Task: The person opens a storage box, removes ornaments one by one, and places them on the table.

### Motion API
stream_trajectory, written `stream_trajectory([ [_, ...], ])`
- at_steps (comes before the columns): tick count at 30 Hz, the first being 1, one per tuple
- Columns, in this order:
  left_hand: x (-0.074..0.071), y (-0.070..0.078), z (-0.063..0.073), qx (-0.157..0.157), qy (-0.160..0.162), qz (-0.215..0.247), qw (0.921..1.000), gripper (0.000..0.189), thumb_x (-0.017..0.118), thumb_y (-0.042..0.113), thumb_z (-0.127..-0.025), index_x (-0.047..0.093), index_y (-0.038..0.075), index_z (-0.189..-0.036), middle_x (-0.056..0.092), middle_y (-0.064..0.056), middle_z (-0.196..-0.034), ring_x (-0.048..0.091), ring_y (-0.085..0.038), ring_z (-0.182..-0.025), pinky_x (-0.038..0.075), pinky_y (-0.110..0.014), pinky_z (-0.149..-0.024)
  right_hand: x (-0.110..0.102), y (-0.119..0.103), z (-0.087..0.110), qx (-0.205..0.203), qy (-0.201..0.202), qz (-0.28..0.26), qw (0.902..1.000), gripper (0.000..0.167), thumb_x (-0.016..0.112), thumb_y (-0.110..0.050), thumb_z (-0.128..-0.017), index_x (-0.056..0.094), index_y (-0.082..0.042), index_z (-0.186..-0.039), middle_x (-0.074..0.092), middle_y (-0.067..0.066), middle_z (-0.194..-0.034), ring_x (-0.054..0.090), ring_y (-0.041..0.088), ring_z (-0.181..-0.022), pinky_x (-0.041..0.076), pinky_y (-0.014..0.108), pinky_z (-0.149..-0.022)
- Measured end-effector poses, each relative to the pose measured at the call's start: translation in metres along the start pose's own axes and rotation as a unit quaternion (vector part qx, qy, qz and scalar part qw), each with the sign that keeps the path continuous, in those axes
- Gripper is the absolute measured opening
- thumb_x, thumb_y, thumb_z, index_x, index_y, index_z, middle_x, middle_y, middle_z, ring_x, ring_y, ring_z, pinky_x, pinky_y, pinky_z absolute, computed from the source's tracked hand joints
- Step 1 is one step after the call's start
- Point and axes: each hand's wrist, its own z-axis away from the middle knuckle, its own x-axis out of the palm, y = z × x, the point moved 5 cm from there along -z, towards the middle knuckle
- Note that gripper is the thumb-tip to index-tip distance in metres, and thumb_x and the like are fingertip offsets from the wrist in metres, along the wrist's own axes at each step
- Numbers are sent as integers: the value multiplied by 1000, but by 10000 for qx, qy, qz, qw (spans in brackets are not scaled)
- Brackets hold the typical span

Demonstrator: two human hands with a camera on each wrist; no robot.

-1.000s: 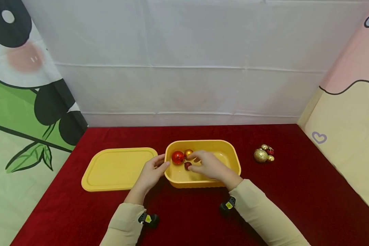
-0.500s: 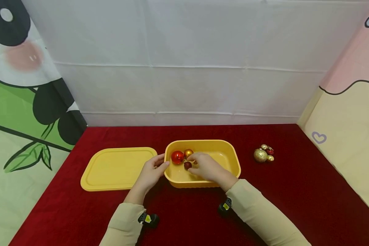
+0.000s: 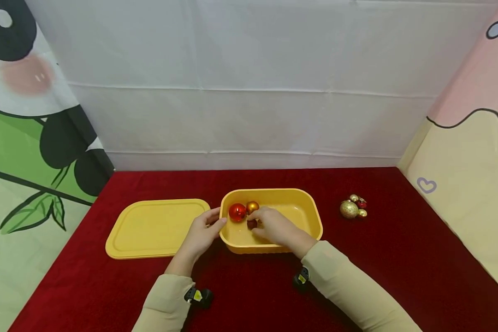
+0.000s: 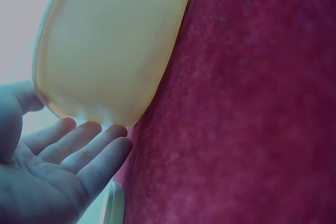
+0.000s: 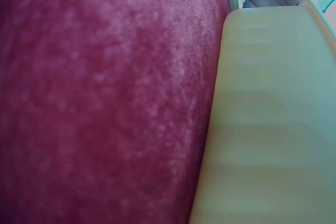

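In the head view, my right hand (image 3: 271, 226) reaches down into a yellow plastic box (image 3: 300, 203). Its thumb and index finger pinch a small dark red bauble (image 3: 251, 224) near the box's left end. Beside that bauble lie a shiny red bauble (image 3: 237, 212) and a smaller gold bauble (image 3: 252, 207). My left hand (image 3: 202, 232) is at the box's left end. The left wrist view shows its fingers (image 4: 89, 150) stretched out with their tips against the outer wall, the thumb up at the rim. From the right wrist, the box's long side (image 5: 273, 119) hides the right hand.
A flat yellow lid (image 3: 153, 228) lies left of the box on the dark red cloth (image 3: 240, 295). To the right sit a glittery gold bauble (image 3: 349, 209) and several smaller baubles. White fabric (image 3: 257, 120) hangs behind the table.
My right hand has moved slightly left and its thumb and index finger have closed on the dark red bauble. The left hand keeps its place at the box's end.
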Motion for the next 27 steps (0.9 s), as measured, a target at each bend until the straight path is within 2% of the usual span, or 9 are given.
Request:
stream_trajectory([
  [10,-2,0,1,-29,31,-64,10000,47,54,18,-96,43,3,-139,51,-23,-134,60,-32,-111,56,-34,-83,0,3,2,271,108,-53,9996,11,69,-14,-84,64,-9,-93,64,1,-89,57,12,-83,49,31,-79],
  [15,-1,-3,-1,42,4,-24,10000,47,55,18,-96,43,2,-139,52,-25,-133,61,-31,-109,56,-33,-82,-1,3,4,262,236,-118,9993,12,68,-13,-85,64,-8,-95,65,2,-91,58,13,-84,50,31,-78],
  [22,-1,-3,1,-27,38,0,10000,47,55,19,-96,44,3,-138,52,-23,-134,61,-30,-109,56,-34,-82,-5,4,6,199,497,-255,9982,16,67,-9,-82,65,-7,-98,64,2,-91,56,13,-84,49,31,-78],
  [27,-2,-1,1,35,25,-48,10000,47,55,21,-96,44,2,-138,52,-25,-134,60,-31,-110,56,-32,-81,-9,7,6,358,650,-465,9962,22,67,-8,-82,65,-6,-103,63,3,-96,57,15,-88,50,32,-82],
])
